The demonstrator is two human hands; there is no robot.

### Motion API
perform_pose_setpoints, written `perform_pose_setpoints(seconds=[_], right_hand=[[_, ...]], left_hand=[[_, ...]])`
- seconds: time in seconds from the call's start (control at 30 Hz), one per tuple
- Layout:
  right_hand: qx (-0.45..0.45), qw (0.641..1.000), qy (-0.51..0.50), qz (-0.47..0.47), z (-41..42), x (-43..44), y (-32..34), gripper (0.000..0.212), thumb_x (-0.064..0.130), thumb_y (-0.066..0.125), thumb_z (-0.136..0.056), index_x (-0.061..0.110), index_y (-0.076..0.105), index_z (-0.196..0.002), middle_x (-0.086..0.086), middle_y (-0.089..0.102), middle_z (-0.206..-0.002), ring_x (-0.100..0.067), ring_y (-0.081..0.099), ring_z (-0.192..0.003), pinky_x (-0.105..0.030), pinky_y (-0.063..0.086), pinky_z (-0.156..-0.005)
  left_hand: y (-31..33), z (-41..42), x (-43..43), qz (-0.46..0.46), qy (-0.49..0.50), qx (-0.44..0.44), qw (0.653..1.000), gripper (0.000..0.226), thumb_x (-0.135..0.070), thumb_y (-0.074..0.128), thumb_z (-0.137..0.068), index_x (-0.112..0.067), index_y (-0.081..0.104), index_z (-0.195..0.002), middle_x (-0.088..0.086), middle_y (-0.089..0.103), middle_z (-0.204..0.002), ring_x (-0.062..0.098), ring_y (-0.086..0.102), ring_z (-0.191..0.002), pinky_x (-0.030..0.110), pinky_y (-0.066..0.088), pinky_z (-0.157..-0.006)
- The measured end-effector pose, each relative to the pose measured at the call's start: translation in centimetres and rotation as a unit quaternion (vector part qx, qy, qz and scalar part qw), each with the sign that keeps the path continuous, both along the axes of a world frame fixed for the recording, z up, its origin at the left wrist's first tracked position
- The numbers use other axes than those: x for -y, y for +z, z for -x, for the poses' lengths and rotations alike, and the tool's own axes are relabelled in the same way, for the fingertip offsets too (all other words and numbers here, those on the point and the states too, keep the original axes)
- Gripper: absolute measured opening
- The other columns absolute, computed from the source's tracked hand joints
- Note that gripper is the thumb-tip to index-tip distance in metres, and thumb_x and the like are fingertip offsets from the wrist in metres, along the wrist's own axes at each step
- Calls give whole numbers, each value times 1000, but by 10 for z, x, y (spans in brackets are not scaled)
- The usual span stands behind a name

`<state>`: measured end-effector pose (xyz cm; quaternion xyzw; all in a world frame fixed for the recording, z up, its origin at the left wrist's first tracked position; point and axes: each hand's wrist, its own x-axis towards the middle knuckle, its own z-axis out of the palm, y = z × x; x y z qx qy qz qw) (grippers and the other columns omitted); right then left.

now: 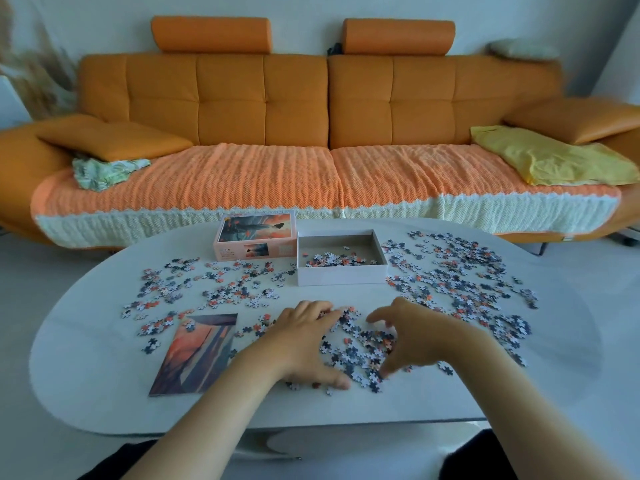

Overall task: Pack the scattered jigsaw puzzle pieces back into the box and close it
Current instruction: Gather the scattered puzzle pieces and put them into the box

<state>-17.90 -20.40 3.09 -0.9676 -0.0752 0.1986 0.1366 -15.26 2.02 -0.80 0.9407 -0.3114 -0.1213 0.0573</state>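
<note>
Many puzzle pieces (358, 348) between both hands (301, 344) (414, 336)

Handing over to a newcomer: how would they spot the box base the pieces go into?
On the white table before the orange sofa, look at its far middle. The box base is the open white tray holding some pieces; the lid beside it is picture-printed.

White table (86, 368): puzzle pieces (460, 271), box (341, 276), lid (256, 237), picture (194, 355).

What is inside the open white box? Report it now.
The open box holds a small heap of puzzle pieces toward its near side; the far floor is mostly bare. Its near wall hides the floor strip just behind it.
</note>
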Motion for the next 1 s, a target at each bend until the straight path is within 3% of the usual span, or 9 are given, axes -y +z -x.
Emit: perform_pose_setpoints(seconds=[0.2,0.27,0.4,0.53,0.63,0.73,0.87,1.0], right_hand=[[56,997,-33,-51,-10,-9,-9,49,30,75,-80,29,59,-126,2,54,-118,-17,61,-91,-29,57,-75],[78,994,-35,-61,-16,-16,-10,42,28,73,-83,27,62,-124,0,56,-117,-17,60,-90,-25,53,-73],[103,992,-34,-62,-30,-22,-13,45,33,69,-86,28,57,-130,1,56,-120,-16,54,-97,-25,44,-85],[92,995,-11,-32,-39,-21,-14,69,48,65,-83,30,39,-144,0,39,-136,-22,49,-116,-37,45,-97],[79,996,26,12,-45,-28,-18,80,58,63,-80,30,31,-148,0,35,-138,-23,37,-127,-43,41,-103],[87,995,42,-5,-51,-38,-21,64,55,61,-84,31,43,-141,0,41,-127,-22,42,-117,-40,43,-97],[94,994,17,-45,-60,-45,-21,34,38,66,-86,31,64,-119,3,50,-108,-18,53,-90,-31,48,-78],[103,993,-14,-61,-65,-46,-21,28,27,69,-83,25,71,-111,3,64,-106,-17,60,-88,-24,49,-69]], left_hand=[[-5,-9,6,103,30,22,994,83,-69,58,-79,-38,28,-149,-17,30,-143,9,23,-133,34,23,-111],[-5,-14,6,138,40,23,989,73,-63,62,-81,-37,37,-144,-18,38,-136,7,31,-129,31,29,-108],[-2,-25,3,177,67,3,982,66,-59,59,-85,-36,39,-143,-19,40,-137,4,35,-129,31,33,-107],[0,-35,-6,118,86,-11,989,78,-61,55,-85,-32,24,-151,-14,28,-148,9,24,-137,38,30,-112],[-3,-39,-4,106,76,-19,991,75,-53,61,-85,-33,28,-150,-12,32,-138,9,25,-132,39,32,-111],[-6,-43,1,140,68,-9,988,58,-43,60,-89,-32,43,-144,-11,39,-123,6,31,-125,31,35,-104],[-5,-47,4,176,70,11,982,39,-32,63,-91,-28,59,-130,-9,47,-106,7,41,-106,25,37,-90],[-5,-50,4,205,76,35,975,26,-23,66,-90,-25,67,-116,-7,56,-103,9,51,-92,24,42,-83]])
